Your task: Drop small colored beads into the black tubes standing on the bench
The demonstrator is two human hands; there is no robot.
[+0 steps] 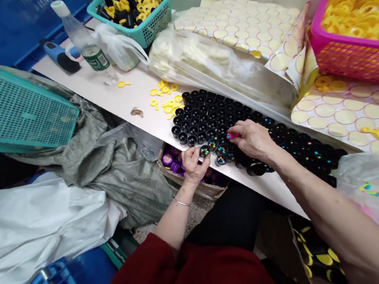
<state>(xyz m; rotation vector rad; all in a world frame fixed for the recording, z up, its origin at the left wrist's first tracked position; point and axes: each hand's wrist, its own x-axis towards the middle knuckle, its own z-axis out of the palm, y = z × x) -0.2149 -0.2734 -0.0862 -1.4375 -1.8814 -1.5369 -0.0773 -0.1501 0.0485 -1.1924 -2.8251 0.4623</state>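
Observation:
My left hand is at the front edge of the table, thumb and fingers closed round a small round black cup with coloured bits inside. My right hand pinches a small pink piece above the cups; a blue bit shows at its tip, and its exact kind I cannot make out. Rows of upright black cups stand packed together. Those on the left look dark inside, while several near my hands and to the right hold coloured bits.
Yellow rings lie behind the cups. A teal basket, a clear bottle and a pink basket stand farther back. At right is a plastic bag of coloured bits. A cardboard box with purple items sits below the edge.

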